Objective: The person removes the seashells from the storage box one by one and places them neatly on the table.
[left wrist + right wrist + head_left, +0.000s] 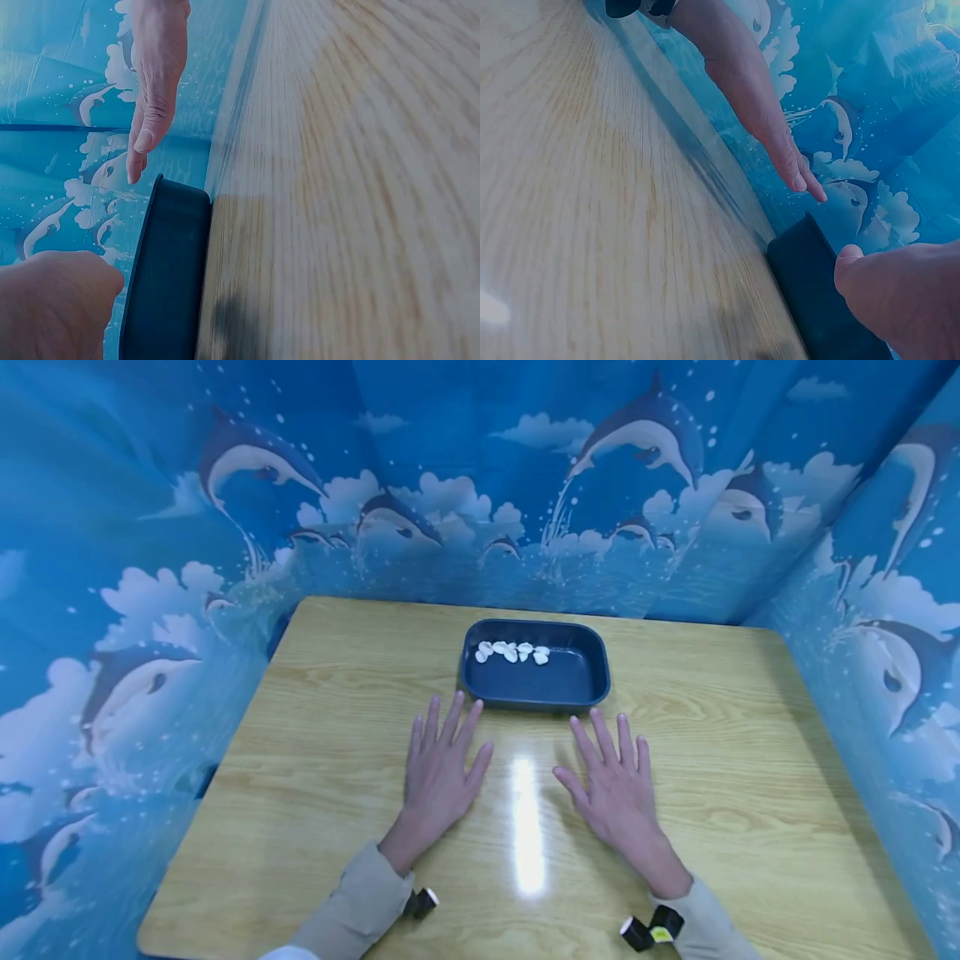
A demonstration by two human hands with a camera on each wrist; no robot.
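Observation:
Both hands hang over the table with fingers straight and spread, and neither holds anything. The left hand point(442, 768) has its fingertips right by the near left corner of a dark blue rectangular tray point(517, 683). Off the tray's near right corner is the right hand point(617, 793), its fingers pointing forward. Several small white, rounded pieces point(512, 652) lie grouped along the far left part of the tray's floor. From the left wrist view, the tray's side wall point(169, 262) shows beyond the left hand point(56, 307). The right wrist view shows the right hand point(907, 292) beside the tray point(817, 292).
The tray stands on a light wood-grain table point(337, 693), near its far edge. A blue curtain point(465, 435) printed with dolphins encloses the back and sides. Small black devices are strapped at both wrists, such as the right wrist camera point(651, 928).

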